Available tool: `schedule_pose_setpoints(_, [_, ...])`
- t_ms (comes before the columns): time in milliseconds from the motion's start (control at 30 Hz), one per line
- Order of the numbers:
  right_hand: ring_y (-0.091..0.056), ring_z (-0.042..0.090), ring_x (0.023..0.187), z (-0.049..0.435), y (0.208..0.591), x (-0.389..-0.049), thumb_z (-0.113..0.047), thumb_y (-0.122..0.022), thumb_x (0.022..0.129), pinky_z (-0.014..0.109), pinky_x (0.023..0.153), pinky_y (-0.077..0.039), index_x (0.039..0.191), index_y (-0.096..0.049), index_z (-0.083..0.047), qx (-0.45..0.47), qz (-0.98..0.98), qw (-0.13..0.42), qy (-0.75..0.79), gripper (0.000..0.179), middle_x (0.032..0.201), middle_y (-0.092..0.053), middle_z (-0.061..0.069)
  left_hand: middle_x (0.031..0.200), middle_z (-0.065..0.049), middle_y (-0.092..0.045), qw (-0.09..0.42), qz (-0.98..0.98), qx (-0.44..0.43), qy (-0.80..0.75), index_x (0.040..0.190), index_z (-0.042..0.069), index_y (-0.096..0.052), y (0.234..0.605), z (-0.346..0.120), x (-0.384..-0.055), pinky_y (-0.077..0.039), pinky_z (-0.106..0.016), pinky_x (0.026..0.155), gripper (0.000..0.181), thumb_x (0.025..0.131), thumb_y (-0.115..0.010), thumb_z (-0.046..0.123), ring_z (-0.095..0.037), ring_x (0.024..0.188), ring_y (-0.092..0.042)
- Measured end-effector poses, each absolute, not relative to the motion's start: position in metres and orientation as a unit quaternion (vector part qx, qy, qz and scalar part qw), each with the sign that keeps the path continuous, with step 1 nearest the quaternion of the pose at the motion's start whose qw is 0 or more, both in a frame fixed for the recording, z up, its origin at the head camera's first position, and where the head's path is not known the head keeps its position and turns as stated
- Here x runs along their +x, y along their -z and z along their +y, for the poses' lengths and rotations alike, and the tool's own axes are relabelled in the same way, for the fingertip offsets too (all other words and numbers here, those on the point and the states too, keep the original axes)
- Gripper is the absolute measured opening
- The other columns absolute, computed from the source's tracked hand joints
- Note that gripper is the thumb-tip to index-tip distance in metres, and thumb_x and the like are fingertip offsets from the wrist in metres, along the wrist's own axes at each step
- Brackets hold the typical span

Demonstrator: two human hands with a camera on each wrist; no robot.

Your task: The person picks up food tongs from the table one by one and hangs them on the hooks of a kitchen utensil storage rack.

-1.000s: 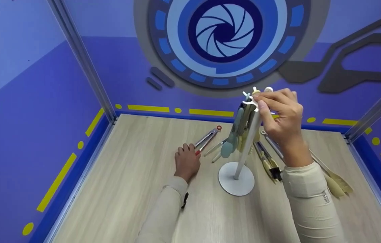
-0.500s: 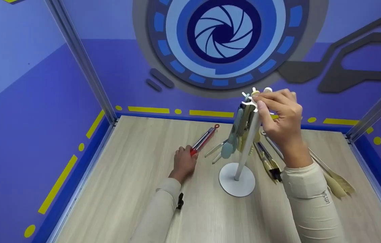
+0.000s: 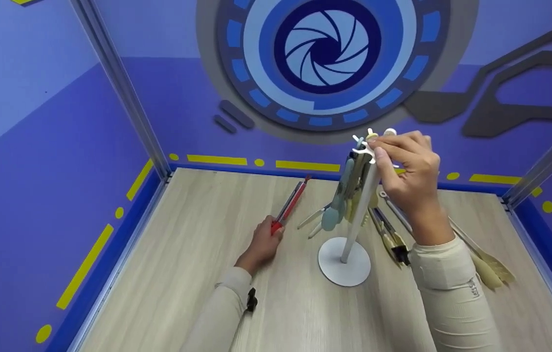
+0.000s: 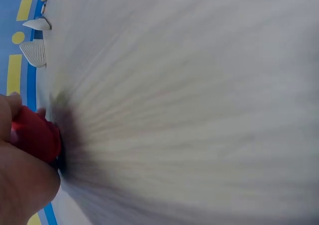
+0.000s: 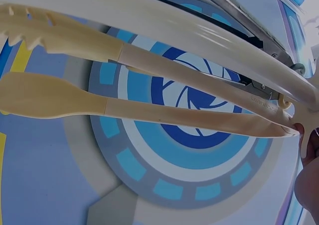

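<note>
1. A person's left hand [image 3: 262, 240] grips the near end of the red tongs [image 3: 290, 207], fingers curled round it with no visible slack.

2. The tongs extend forward from that grip, long axis running away from the person and slanting right, the free end toward the back wall [image 3: 168, 107]. Whether that end touches the worktop [image 3: 197, 244] cannot be told.

3. To the right, well apart from the tongs, stands the white utensil stand [image 3: 357, 215], its long axis upright. The relation that counts, by judgement: tongs low and left, hooks [image 3: 366, 150] high and right, the two axes crosswise.

4. The right hand [image 3: 415, 168] is nearer those hooks, its thumb and fingertips pinching the stand's top. The left is nearer the tongs, and alone holds them.

5. A blue-green utensil [image 3: 330, 219] hangs on the stand's left side, between pole and tongs; beige utensils [image 3: 488, 269] lie on the worktop at right.
</note>
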State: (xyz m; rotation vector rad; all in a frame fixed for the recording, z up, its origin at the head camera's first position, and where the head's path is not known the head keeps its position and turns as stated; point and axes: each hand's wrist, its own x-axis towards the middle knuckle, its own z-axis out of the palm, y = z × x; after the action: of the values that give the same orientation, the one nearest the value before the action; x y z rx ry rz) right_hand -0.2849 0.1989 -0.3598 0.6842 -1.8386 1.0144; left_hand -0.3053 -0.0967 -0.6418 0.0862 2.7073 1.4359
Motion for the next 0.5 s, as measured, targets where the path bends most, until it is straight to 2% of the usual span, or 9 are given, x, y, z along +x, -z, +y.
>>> schedule_pose_setpoints(200, [-0.063, 0.030, 0.092, 0.198, 0.360, -0.284, -0.007, -0.072, 0.091, 0.023, 0.095, -0.033, 0.097, -0.087, -0.005, 0.275, -0.744, 0.448, -0.412, 0.016, 0.099, -0.083, 0.014, 0.102, -0.004, -0.045, 0.035, 0.853, 0.059, -0.517, 0.129, 0.003, -0.045, 0.640, -0.100, -0.296, -0.036, -0.034, 0.078, 0.025, 0.111, -0.055, 0.018, -0.020, 0.093, -0.046])
schedule_pose_setpoints(500, [-0.062, 0.025, 0.090, 0.197, 0.359, -0.283, -0.005, -0.071, 0.091, 0.023, 0.094, -0.033, 0.096, -0.086, -0.003, 0.277, -0.737, 0.451, -0.420, 0.016, 0.097, -0.083, 0.016, 0.108, -0.005, -0.044, 0.032, 0.831, 0.066, -0.552, 0.132, 0.007, -0.039, 0.626, -0.095, -0.287, -0.037, -0.036, 0.086, 0.029, 0.111, -0.056, 0.017, -0.022, 0.104, -0.048])
